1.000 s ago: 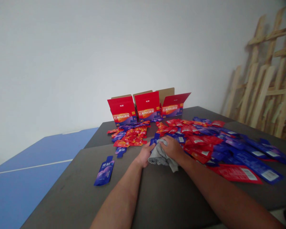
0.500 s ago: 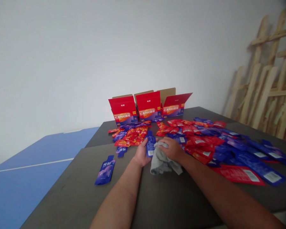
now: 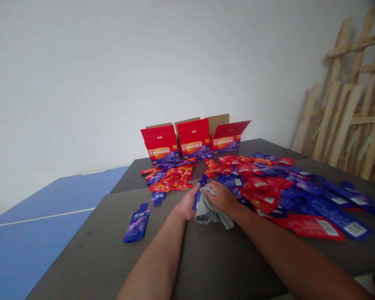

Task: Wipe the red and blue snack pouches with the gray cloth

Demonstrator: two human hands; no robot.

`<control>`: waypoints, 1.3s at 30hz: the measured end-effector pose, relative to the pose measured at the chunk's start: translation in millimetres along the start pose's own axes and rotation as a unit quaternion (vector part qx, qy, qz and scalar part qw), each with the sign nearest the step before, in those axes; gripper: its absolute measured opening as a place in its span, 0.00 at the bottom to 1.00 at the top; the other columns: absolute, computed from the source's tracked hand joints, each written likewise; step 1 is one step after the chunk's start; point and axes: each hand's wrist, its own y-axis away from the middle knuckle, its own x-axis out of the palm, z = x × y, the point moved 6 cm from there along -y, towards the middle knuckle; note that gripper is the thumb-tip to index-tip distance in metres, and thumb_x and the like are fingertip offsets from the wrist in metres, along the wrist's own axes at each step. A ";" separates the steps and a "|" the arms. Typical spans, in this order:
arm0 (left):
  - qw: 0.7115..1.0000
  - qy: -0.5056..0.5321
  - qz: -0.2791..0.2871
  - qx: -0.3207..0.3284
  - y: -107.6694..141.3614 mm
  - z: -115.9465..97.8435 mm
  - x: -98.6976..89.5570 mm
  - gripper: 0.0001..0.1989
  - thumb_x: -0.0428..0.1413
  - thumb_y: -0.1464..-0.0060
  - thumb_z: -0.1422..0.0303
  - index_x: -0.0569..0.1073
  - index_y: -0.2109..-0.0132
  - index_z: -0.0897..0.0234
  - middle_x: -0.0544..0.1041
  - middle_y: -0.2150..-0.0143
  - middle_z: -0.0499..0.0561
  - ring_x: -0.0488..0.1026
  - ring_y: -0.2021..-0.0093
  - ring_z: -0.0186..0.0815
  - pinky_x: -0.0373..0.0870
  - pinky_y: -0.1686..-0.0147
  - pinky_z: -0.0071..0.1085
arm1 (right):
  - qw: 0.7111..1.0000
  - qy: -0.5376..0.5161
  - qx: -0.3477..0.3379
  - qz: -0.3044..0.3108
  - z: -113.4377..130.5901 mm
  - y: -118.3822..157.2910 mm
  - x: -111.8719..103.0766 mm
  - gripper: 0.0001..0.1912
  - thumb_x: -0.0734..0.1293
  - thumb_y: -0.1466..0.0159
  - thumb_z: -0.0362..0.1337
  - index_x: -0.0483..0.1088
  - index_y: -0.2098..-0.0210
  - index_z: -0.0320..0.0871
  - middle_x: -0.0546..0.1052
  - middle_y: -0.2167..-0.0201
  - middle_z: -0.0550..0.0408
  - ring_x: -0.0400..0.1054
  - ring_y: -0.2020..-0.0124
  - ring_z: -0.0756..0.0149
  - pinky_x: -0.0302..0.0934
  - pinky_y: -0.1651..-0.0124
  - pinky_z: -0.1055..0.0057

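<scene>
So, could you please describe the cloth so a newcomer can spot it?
Find the dark table, then the right hand above it. The cloth is bunched there, partly hiding a blue pouch; it's the only fabric, crumpled and gray.

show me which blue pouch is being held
The flat blue narrow-necked pouch in the left hand, partly hidden by the crumpled grey cloth in the right hand; the other blue pouches lie unheld on the dark grey table.

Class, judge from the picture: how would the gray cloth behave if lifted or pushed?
The gray cloth is probably floppy, since its folds droop below the right hand. Its crumpled bulk suggests soft fabric that might bunch up when pushed.
</scene>
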 end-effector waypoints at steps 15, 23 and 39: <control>0.999 -0.041 -0.027 0.009 -2.4 0.9 -4.5 0.18 0.53 0.44 0.58 0.74 0.55 0.69 0.79 0.67 0.56 0.77 0.67 0.38 0.71 0.63 0.31 | 0.966 -0.074 0.223 -0.106 -42.0 -5.6 -22.8 0.15 0.62 0.40 0.46 0.73 0.66 0.42 0.78 0.69 0.51 0.71 0.66 0.60 0.62 0.62 0.66; 0.999 0.033 -0.010 0.028 1.6 -10.7 -4.0 0.23 0.50 0.44 0.53 0.74 0.54 0.69 0.78 0.67 0.57 0.77 0.66 0.42 0.71 0.61 0.36 | 0.984 -0.110 0.124 -0.073 -17.8 -5.3 -23.4 0.12 0.64 0.40 0.44 0.73 0.64 0.43 0.78 0.66 0.52 0.71 0.63 0.61 0.64 0.58 0.67; 0.998 0.012 0.044 -0.037 -4.2 2.8 0.3 0.32 0.47 0.48 0.43 0.74 0.56 0.69 0.79 0.64 0.60 0.75 0.57 0.48 0.66 0.52 0.41 | 0.999 -0.014 -0.020 0.021 26.9 6.1 4.1 0.07 0.63 0.38 0.36 0.72 0.63 0.44 0.74 0.66 0.52 0.69 0.62 0.63 0.62 0.57 0.69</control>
